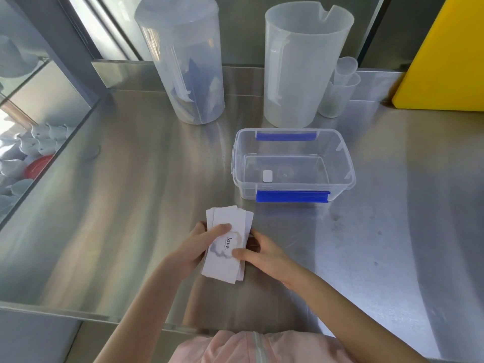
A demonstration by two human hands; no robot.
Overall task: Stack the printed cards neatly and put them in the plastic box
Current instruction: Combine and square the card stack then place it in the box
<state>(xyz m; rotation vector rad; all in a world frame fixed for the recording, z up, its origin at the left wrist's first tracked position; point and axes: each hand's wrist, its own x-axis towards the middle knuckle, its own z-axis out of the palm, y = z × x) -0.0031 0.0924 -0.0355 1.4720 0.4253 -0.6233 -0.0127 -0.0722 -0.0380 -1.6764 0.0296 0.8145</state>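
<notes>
A loose stack of white printed cards is held just above the steel counter, its top card showing the word "love." and a pale ring print. My left hand grips the stack's left edge with the thumb on top. My right hand holds the right edge, thumb pressed on the top card. The cards are fanned unevenly at both ends. The clear plastic box with blue clips stands open behind and to the right of the cards, holding only a small white tag.
Two tall translucent pitchers and a small measuring cup stand at the back of the steel counter. A yellow board leans at the far right. The counter's left edge drops to a lower shelf of white dishes.
</notes>
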